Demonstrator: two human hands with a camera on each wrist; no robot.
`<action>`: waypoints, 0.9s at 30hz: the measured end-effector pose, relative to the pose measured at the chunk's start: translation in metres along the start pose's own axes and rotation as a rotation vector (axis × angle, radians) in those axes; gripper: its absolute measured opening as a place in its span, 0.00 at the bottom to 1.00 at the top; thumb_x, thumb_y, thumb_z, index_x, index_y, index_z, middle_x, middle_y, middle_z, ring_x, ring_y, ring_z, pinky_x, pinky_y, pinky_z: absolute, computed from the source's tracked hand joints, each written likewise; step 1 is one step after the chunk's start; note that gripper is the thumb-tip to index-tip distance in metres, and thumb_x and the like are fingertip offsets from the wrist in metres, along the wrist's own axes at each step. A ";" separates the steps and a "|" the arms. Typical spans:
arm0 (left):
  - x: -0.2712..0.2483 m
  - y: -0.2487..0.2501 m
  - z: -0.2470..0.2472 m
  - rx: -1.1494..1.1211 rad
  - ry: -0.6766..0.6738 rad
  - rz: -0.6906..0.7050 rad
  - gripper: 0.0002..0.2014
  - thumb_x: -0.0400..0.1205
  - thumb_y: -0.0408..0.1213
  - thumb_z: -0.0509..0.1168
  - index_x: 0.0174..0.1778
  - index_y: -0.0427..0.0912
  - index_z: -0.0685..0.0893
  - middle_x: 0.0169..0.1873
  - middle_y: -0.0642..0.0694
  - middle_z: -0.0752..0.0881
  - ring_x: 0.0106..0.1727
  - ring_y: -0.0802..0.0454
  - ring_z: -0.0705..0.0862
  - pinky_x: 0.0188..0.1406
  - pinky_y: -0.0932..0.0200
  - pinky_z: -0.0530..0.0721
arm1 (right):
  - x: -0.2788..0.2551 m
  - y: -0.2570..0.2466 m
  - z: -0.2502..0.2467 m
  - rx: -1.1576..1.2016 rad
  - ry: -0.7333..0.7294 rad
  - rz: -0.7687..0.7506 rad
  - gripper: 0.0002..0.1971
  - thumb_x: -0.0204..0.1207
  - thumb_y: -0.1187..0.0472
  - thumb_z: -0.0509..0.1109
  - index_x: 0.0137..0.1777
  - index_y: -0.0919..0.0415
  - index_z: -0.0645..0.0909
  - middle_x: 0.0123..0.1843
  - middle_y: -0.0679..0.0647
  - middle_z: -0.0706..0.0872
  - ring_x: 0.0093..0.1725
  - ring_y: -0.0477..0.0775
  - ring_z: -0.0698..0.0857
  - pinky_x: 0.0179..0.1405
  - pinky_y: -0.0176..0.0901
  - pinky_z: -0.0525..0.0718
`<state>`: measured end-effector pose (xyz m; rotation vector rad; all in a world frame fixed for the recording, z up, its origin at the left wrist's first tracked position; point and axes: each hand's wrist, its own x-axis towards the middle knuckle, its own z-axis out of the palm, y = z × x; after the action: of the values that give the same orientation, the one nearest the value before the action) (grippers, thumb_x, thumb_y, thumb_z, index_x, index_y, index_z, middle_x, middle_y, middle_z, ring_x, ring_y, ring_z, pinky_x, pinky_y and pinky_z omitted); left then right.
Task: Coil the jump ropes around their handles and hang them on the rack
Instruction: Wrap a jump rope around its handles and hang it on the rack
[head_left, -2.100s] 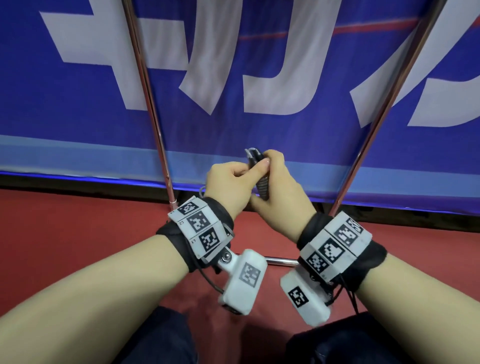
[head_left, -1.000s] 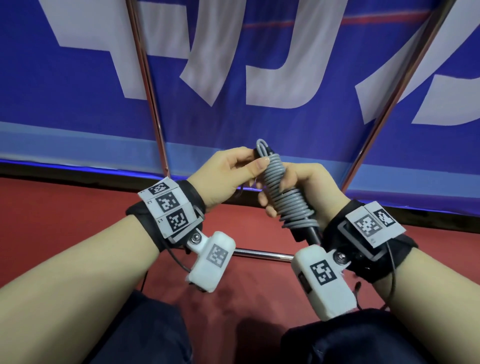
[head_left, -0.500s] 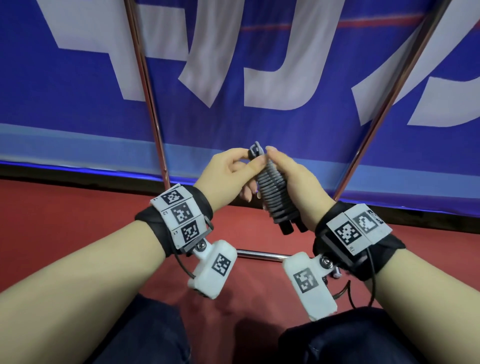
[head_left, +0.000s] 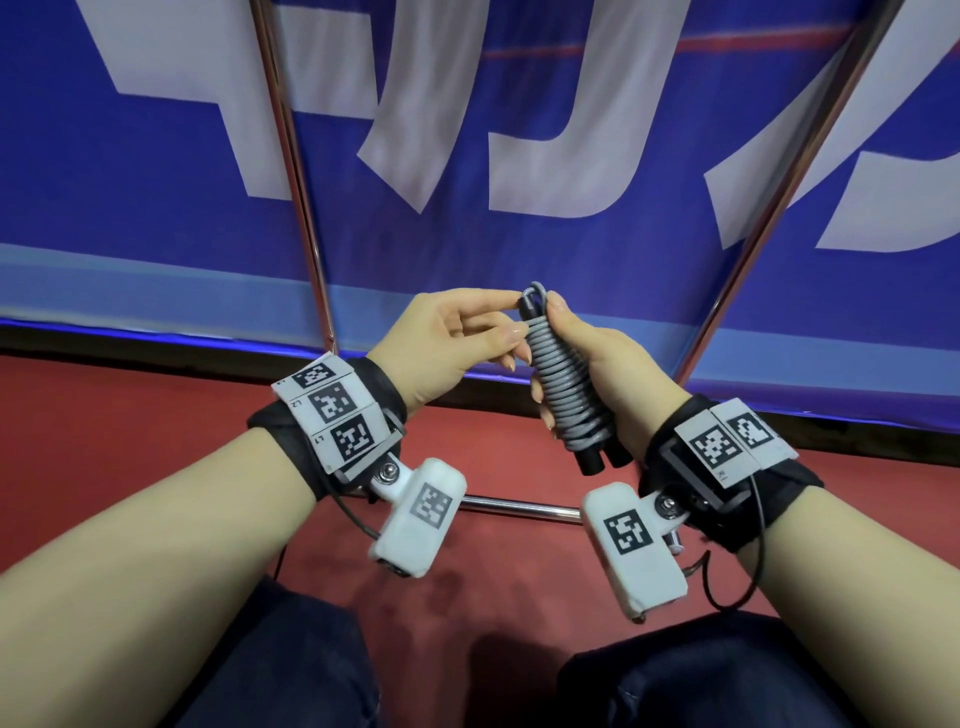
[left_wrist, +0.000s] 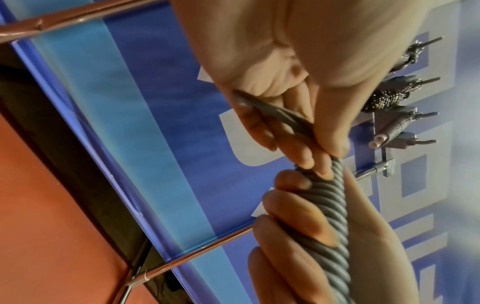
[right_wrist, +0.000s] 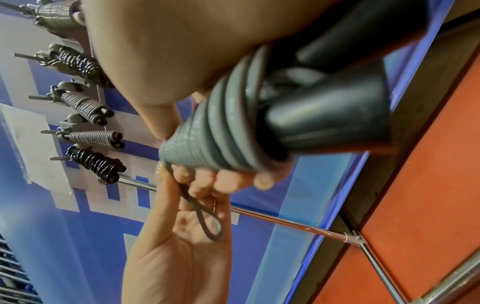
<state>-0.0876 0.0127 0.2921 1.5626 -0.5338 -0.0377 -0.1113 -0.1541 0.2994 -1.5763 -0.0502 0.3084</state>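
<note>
A grey jump rope (head_left: 569, 384) is wound tightly round its two black handles (head_left: 602, 460), which stick out below the coil. My right hand (head_left: 551, 358) grips this bundle upright, fingers curled round the coil (left_wrist: 330, 216). A small rope loop (head_left: 533, 293) stands out at the top. My left hand (head_left: 514, 316) pinches that loop (left_wrist: 275, 114) between thumb and fingers, and in the right wrist view the loop (right_wrist: 207, 218) lies across the left palm. Up close the handle ends (right_wrist: 330, 119) show. The rack's hooks carry several coiled ropes (right_wrist: 85, 107), also seen from the left wrist (left_wrist: 389, 127).
Two slanted metal rack poles (head_left: 296, 171) (head_left: 779, 182) rise in front of a blue banner (head_left: 156, 208) with white lettering. A low metal crossbar (head_left: 519, 504) lies on the red floor (head_left: 104, 415). My knees in dark trousers (head_left: 285, 665) fill the bottom edge.
The bundle has turned from tilted to more upright in my right hand, with the handle ends now showing below. My left fingers have stayed at the top loop.
</note>
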 end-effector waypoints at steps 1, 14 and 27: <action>0.001 0.001 0.001 -0.012 0.008 -0.005 0.15 0.78 0.24 0.67 0.61 0.37 0.82 0.30 0.47 0.89 0.32 0.52 0.85 0.42 0.64 0.83 | -0.001 0.000 -0.001 0.039 -0.024 0.016 0.27 0.78 0.34 0.60 0.37 0.58 0.80 0.28 0.61 0.81 0.21 0.58 0.77 0.25 0.43 0.78; 0.000 0.008 0.000 -0.083 -0.203 -0.043 0.13 0.81 0.38 0.63 0.54 0.34 0.86 0.40 0.39 0.78 0.46 0.46 0.72 0.55 0.52 0.70 | -0.009 -0.005 0.002 0.244 -0.459 0.051 0.21 0.62 0.42 0.77 0.28 0.58 0.75 0.18 0.53 0.72 0.12 0.52 0.72 0.13 0.38 0.77; 0.002 0.002 0.023 0.233 0.224 0.037 0.12 0.84 0.35 0.64 0.35 0.41 0.86 0.17 0.56 0.77 0.23 0.61 0.71 0.28 0.70 0.70 | 0.004 0.000 0.018 -0.060 0.129 -0.070 0.21 0.84 0.43 0.56 0.50 0.62 0.77 0.33 0.60 0.81 0.29 0.58 0.80 0.29 0.45 0.78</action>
<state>-0.0946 -0.0089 0.2929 1.7563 -0.4000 0.2334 -0.1115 -0.1352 0.2985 -1.6471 -0.0146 0.1515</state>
